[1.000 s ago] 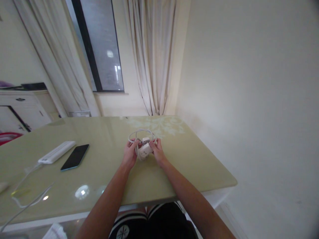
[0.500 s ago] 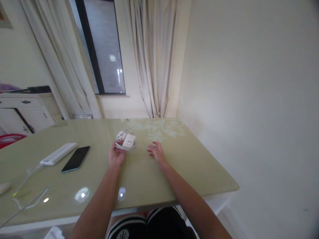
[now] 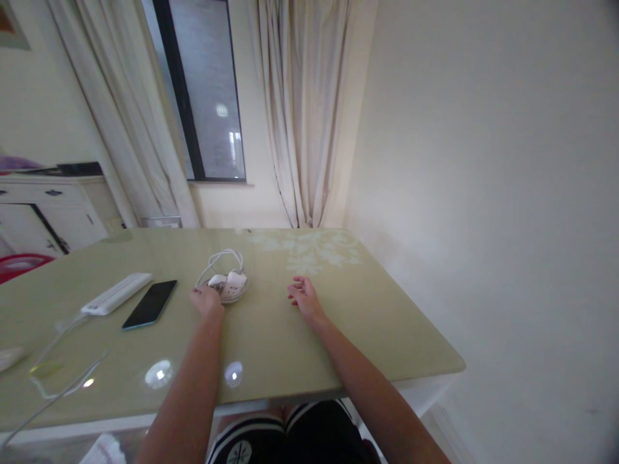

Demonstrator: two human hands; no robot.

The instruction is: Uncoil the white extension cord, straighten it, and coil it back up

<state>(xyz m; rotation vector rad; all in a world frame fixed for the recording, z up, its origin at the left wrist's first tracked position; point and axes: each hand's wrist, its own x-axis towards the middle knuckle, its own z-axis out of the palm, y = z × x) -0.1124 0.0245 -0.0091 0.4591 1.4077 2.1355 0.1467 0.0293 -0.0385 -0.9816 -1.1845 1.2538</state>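
A white socket adapter with its coiled white cord (image 3: 226, 284) lies on the green glass table (image 3: 271, 341), left of centre. My left hand (image 3: 207, 300) sits at the bundle's near-left edge, its fingers curled against it. About a hand's width to the right, my right hand (image 3: 304, 297) rests on the table with loosely bent fingers that hold nothing.
A black phone (image 3: 149, 303) and a white power strip (image 3: 116, 293) with a trailing cable lie to the left. The wall runs close along the table's right edge; curtains (image 3: 300, 109) and a window stand behind. A white cabinet (image 3: 53, 206) is at far left.
My two hands parted from the adapter bundle. My left hand carried it leftward and lowered it onto the table. My right hand let go and settled on the tabletop.
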